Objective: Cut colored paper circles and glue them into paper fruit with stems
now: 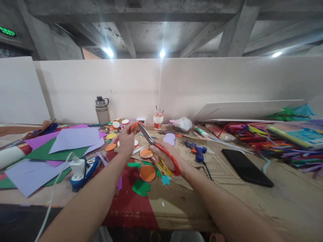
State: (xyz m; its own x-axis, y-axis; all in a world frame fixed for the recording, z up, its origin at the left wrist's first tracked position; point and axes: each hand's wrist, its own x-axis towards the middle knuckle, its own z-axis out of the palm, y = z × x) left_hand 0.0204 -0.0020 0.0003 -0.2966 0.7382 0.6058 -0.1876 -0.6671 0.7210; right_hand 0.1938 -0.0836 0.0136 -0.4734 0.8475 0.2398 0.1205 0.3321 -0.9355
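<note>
My right hand (168, 156) is closed around the handles of a pair of scissors (161, 153) with red and yellow grips. The blades point up and left, and their tips are by a small orange-red piece (134, 125) pinched in my left hand (127, 137). Whether the blades touch that piece I cannot tell. Below the hands lie an orange disc (147, 173), a green scrap (141, 187) and a small blue star-like cutout (166, 180). Another orange-topped round piece (146, 153) sits between my hands.
Coloured sheets (75, 139) and a power strip (84, 171) with a white cable lie left. A bottle (102, 111) and a paper cup (158, 121) of pens stand at the back. To the right are a blue glue gun (199, 152), a black phone (247, 167) and colourful strips (252, 136).
</note>
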